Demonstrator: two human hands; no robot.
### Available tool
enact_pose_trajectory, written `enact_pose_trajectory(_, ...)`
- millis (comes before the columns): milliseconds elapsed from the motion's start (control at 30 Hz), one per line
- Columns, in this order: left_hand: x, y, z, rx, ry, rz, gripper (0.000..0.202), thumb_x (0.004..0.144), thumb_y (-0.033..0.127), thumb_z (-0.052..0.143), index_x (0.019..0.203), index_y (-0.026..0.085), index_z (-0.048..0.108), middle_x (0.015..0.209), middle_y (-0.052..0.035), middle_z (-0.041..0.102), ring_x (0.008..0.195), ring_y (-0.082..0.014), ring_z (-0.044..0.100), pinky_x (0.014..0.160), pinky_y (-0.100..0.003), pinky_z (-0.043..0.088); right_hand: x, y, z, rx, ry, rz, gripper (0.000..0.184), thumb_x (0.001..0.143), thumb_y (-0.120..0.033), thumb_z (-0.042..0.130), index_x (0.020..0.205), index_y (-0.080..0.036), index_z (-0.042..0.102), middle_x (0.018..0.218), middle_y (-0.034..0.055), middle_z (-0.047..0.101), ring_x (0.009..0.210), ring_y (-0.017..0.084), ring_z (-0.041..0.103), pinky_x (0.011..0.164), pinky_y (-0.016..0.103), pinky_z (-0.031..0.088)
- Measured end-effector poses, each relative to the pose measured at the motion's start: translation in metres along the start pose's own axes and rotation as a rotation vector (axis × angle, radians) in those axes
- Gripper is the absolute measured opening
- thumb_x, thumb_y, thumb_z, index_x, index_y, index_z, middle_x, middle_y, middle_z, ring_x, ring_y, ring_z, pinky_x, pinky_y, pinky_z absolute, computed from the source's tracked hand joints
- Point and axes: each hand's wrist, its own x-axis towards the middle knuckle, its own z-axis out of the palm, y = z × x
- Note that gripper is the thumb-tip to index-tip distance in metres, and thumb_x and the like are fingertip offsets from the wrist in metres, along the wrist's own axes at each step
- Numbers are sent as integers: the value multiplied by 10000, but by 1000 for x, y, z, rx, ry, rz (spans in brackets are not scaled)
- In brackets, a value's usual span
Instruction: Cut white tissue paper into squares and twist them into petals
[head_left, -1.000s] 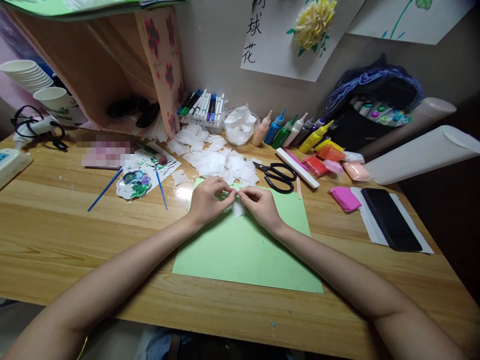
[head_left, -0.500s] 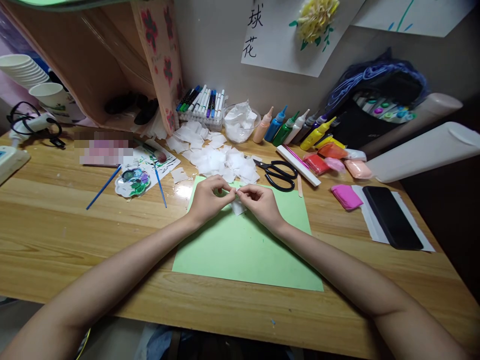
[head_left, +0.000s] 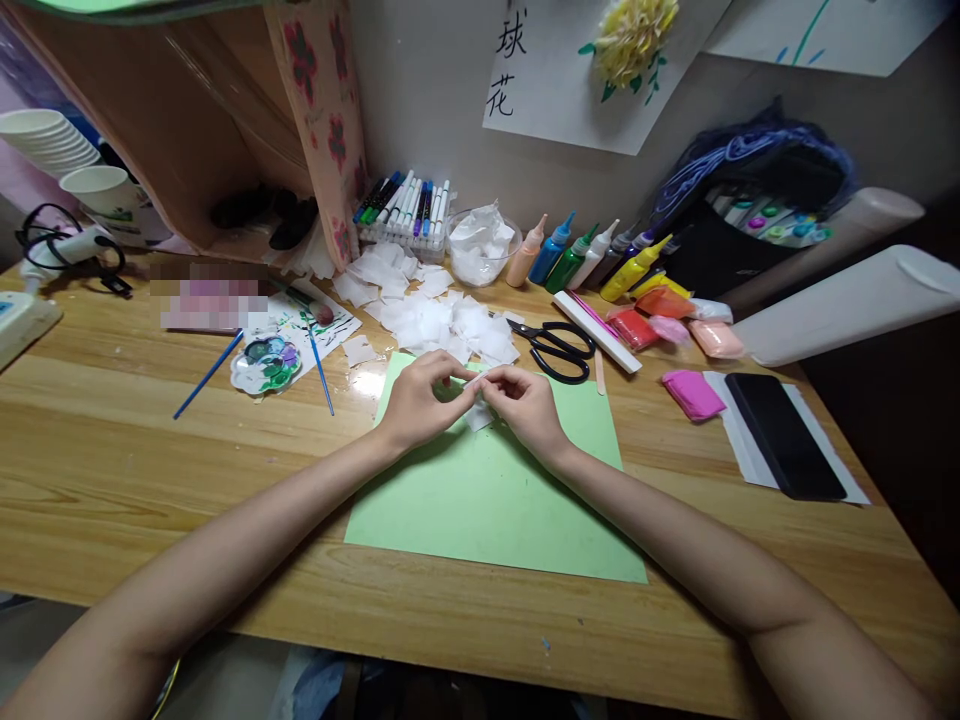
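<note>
My left hand (head_left: 424, 400) and my right hand (head_left: 525, 403) meet over the upper part of a green sheet of paper (head_left: 487, 500). Their fingertips pinch a small white piece of thin paper (head_left: 478, 417) between them; its lower corner shows beneath the fingers, while the rest is hidden. Just beyond my hands lies a loose pile of white paper pieces (head_left: 450, 325). Black-handled scissors (head_left: 559, 345) rest right of that pile, with a flat wooden stick (head_left: 599, 372) beside them.
Farther back stand a clear bowl of white paper (head_left: 482, 245), a marker box (head_left: 405, 235) and several paint bottles (head_left: 574, 255). Left are a paint palette (head_left: 264, 362) and a brush (head_left: 208, 375). Right are a pink clay packet (head_left: 694, 395) and a black phone (head_left: 784, 435).
My fingertips have shifted slightly to the right, and a bit more white paper shows between them. Everything else on the table lies as before.
</note>
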Motion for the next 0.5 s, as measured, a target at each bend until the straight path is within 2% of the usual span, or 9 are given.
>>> enact_pose_trajectory(233,-1,-3,0,48,62,-9,111,808,216,577,750,158,652,733,-24,617,678,-125,524,633,-247,400,0,-2,1,-7,-6,-23,203,741,-340,636,722,-138,632,614,-6,526,531,89,409,480,225,324)
enact_pose_trajectory(500,8,-14,-5,-23,254,-310,157,815,268,544,708,160,584,675,7,571,609,-111,503,594,-231,389,-1,0,-2,-13,-4,-22,193,788,-285,572,646,-170,512,568,-37,458,495,80,391,468,218,320)
